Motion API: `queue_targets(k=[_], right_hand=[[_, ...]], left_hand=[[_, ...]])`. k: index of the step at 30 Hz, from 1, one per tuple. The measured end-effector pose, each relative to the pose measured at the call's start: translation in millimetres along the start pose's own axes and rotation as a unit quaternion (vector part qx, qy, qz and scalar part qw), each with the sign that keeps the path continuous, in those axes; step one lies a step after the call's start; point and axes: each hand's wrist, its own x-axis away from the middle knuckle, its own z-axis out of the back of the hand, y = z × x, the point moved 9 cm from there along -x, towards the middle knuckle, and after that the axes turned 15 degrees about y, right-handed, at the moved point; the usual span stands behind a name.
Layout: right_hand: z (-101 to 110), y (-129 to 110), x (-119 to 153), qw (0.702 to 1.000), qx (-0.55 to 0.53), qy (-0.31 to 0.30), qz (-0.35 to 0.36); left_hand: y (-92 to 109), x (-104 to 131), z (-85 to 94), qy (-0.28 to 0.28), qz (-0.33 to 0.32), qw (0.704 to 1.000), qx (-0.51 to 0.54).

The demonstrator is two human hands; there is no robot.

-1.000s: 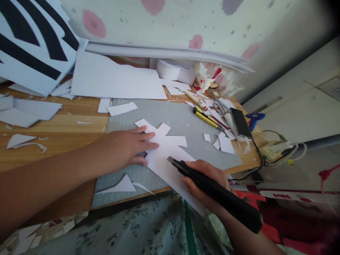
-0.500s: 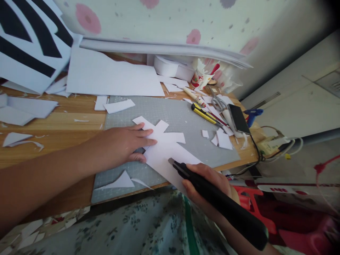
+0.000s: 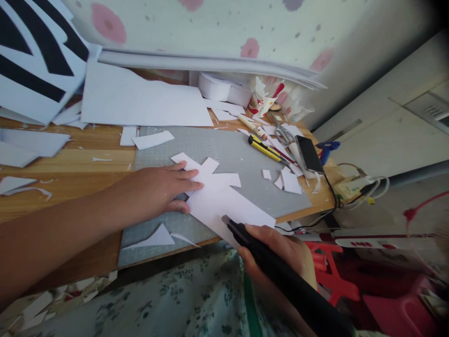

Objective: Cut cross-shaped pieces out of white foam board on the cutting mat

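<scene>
A white foam-board piece point(image 3: 228, 206) with several short arms at its far end lies on the grey cutting mat point(image 3: 154, 161), its near part reaching past the mat's front edge. My left hand point(image 3: 171, 187) rests flat on its left side, fingers spread. In my right hand point(image 3: 280, 250) is a black utility knife point(image 3: 266, 262), its blade pointing up and left over the board's near part. Whether the blade tip touches the board I cannot tell. The fingers of my right hand are wrapped round the handle.
On the mat's right lie a yellow-and-black cutter point(image 3: 264, 149) and white offcuts point(image 3: 291, 180). Beyond are scissors point(image 3: 282, 133), a phone point(image 3: 309, 153), a paper cup point(image 3: 260, 104) and a blue glue gun point(image 3: 328, 150). A large white sheet point(image 3: 147, 103) lies behind. A red stool point(image 3: 333, 271) stands at right.
The view has shifted slightly, so the desk appears a little further left. The knife blade sits slightly lower in the picture. My left hand stays on the board.
</scene>
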Motion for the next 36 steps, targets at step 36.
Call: queue_targets(k=[36], right_hand=[[-51,35,-70,0.977,-0.184,-0.077,-0.070]], left_hand=[[26,7,17.6,0.082,-0.117,0.988,-0.057]])
